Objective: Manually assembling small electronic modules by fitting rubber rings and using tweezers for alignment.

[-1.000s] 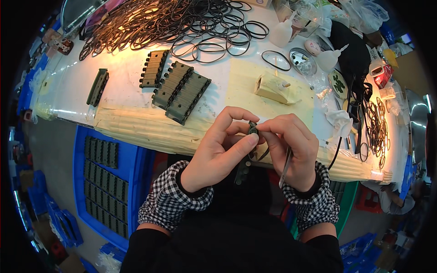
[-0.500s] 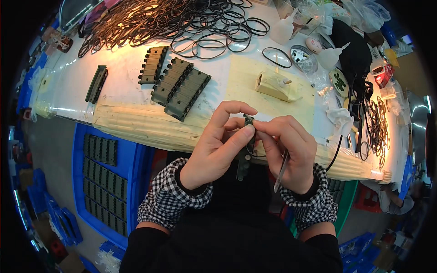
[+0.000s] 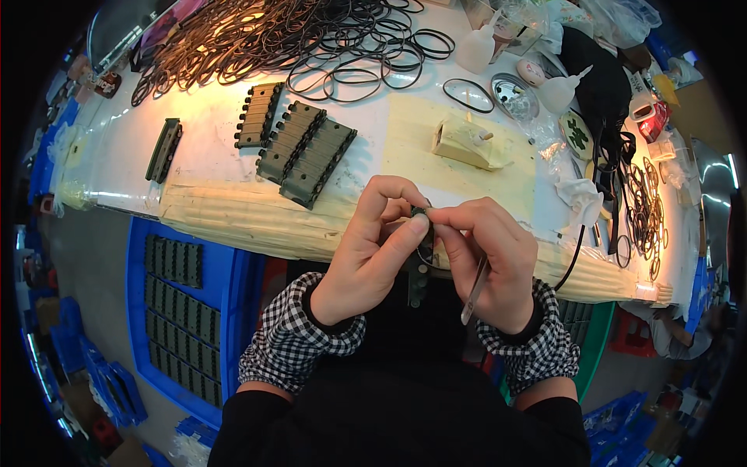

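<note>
Near the table's front edge, my left hand (image 3: 362,261) grips a narrow dark green part (image 3: 418,286) with round bumps, its thumb and fingers closed around the upper end. The lower end hangs down in front of my dark clothing. My right hand (image 3: 498,261) has its thumb and forefinger pinched together against the top of the same part. A thin metal tool (image 3: 473,297), flat and narrow like a tweezer or blade, lies held in that right palm and points down. A thin dark loop shows beside the part, partly hidden by my fingers.
Dark rubber rings (image 3: 226,47) lie heaped at the back. Ribbed green parts (image 3: 307,156) rest left of centre, with a single one (image 3: 163,150) farther left. Yellow block (image 3: 467,144) and white squeeze bottles (image 3: 476,50) stand right. Blue tray (image 3: 136,311) holds more green parts below left.
The view has shifted slightly. Both hands keep hold of the green part, with only small finger movement, and the metal tool has tilted a little.
</note>
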A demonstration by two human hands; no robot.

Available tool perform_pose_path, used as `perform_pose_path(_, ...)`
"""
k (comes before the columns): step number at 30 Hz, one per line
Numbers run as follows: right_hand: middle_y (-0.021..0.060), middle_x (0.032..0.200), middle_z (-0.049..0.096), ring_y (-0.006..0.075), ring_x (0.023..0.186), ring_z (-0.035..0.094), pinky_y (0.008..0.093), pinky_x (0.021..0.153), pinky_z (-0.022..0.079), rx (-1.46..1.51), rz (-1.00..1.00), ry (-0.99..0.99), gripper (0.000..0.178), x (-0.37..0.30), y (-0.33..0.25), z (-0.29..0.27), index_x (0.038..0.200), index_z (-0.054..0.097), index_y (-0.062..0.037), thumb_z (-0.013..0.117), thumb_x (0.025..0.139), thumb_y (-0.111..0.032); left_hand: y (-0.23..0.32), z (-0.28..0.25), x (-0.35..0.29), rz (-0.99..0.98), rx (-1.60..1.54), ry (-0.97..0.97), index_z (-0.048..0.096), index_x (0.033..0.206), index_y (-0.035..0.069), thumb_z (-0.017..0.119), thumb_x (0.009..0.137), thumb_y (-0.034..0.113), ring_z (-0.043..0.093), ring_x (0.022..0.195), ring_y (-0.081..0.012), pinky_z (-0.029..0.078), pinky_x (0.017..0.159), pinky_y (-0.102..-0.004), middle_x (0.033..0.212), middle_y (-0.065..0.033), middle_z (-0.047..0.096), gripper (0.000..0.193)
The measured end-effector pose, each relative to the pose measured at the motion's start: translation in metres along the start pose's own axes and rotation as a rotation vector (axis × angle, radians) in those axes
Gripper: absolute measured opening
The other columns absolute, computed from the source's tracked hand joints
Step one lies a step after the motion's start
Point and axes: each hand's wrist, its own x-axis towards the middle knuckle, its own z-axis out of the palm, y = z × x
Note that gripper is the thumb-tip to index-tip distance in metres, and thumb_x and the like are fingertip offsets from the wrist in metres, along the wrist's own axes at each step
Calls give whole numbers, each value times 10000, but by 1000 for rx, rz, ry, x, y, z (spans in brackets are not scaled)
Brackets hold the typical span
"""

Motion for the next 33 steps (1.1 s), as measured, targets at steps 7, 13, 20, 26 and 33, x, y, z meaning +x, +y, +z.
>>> perform_pose_path(7,74,808,643,239,653,628,319,555,473,-121,-166,-4,224,0,10,-2,977,663,-41,687,762,18,1,-4,1,-26,32,-37,377,1215,76,433,1007,72,513,872,-63,436,772,-215,989,-57,525,216)
perform_pose_path(13,69,793,639,235,635,618,323,544,461,-98,-126,3,240,-2,7,-1,988,657,-54,684,760,16,0,-3,1,-8,9,-38,385,1203,69,442,1008,82,538,899,-77,454,794,-228,983,-64,537,204)
perform_pose_path(20,38,765,610,219,592,584,329,539,449,-75,-130,-153,250,-3,6,-11,967,636,-96,669,748,21,10,-12,17,17,128,76,374,1178,89,391,1017,128,656,986,-218,561,816,-319,1076,-159,596,166)
perform_pose_path(26,36,807,601,203,584,570,323,537,442,-213,-138,-77,217,-9,12,-1,936,655,-108,728,744,-36,4,-24,32,-27,94,162,409,1181,99,413,1017,129,662,971,-211,560,855,-336,1016,-134,613,167)
perform_pose_path(33,31,784,588,190,584,563,307,527,443,-98,-85,8,180,-18,4,8,893,702,-103,765,733,-48,1,-23,34,10,102,170,424,1180,97,416,1016,119,665,952,-201,566,850,-336,1007,-130,616,166)
